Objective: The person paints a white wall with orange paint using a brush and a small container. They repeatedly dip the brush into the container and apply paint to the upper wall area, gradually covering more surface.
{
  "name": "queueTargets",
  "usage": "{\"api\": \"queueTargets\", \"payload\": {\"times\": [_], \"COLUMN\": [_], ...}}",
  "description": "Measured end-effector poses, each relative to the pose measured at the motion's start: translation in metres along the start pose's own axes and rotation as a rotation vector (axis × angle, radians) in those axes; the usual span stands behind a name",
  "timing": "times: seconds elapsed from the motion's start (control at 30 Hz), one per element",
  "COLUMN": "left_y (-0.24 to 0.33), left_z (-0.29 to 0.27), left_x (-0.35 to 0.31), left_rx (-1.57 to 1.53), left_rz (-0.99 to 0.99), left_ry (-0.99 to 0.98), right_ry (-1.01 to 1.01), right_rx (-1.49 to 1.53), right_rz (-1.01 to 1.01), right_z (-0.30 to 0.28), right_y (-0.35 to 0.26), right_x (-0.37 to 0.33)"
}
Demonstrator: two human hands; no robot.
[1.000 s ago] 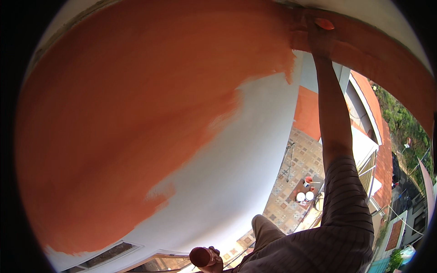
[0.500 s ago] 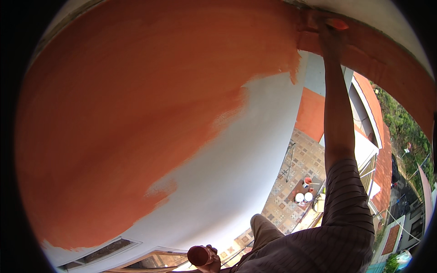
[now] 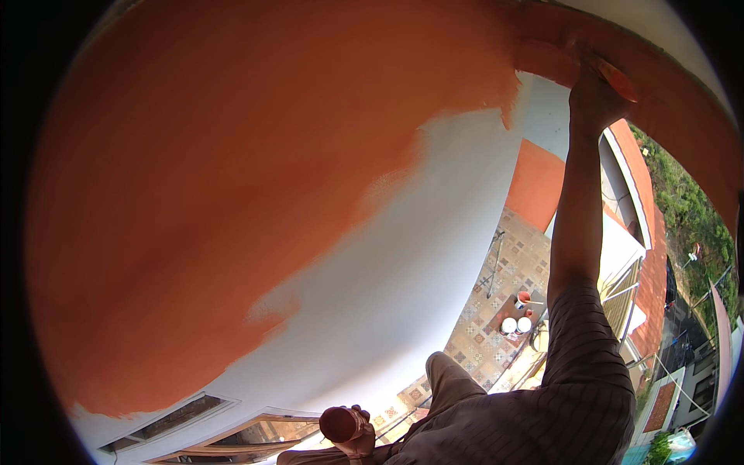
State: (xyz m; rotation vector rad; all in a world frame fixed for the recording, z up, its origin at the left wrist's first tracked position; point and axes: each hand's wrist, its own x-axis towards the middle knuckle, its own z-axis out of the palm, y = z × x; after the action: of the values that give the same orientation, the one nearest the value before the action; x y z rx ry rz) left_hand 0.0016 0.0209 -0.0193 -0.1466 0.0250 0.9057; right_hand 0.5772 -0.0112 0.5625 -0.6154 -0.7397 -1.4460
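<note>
My right hand (image 3: pixel 600 101) is raised at the end of a stretched arm, closed around a paintbrush (image 3: pixel 618 80) with an orange-red handle. The brush is against the orange band (image 3: pixel 666 108) at the upper right; its bristle end is dark and hard to make out. Low in the view, my left hand (image 3: pixel 361 435) grips a round paint cup (image 3: pixel 339 424), stained reddish-orange, with its open mouth facing up. Left of my arm spreads a large wall, orange paint (image 3: pixel 232 178) over its upper part and bare white (image 3: pixel 372 287) below, with a ragged edge between.
Far below lies a patterned tile floor (image 3: pixel 473 349). On it stand white buckets (image 3: pixel 515 325), a paint pot with a stick (image 3: pixel 524 299) and a thin metal stand (image 3: pixel 494 267). A window opening (image 3: pixel 167 422) is at the lower left. Railings, rooftops and greenery (image 3: pixel 682 190) lie to the right.
My right hand and the paintbrush have moved right and downward along the orange band. The left hand still holds the paint cup at nearly the same spot.
</note>
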Motion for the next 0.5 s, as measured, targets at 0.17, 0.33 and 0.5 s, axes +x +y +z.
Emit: {"api": "queueTargets", "payload": {"times": [0.17,0.33,0.5], "left_y": [-0.001,-0.012,-0.031], "left_z": [0.0,0.007,0.015], "left_x": [-0.007,-0.002,0.008], "left_rx": [-0.046,-0.015,0.05], "left_rz": [-0.074,-0.127,-0.207], "left_ry": [0.093,0.057,0.108], "right_ry": [-0.392,-0.784,-1.108], "right_rx": [0.024,-0.367,-0.432], "right_rz": [0.307,0.723,1.262], "right_z": [-0.11,-0.226,-0.291], "right_y": [-0.089,-0.145,-0.163], "right_x": [-0.094,-0.195,-0.253]}}
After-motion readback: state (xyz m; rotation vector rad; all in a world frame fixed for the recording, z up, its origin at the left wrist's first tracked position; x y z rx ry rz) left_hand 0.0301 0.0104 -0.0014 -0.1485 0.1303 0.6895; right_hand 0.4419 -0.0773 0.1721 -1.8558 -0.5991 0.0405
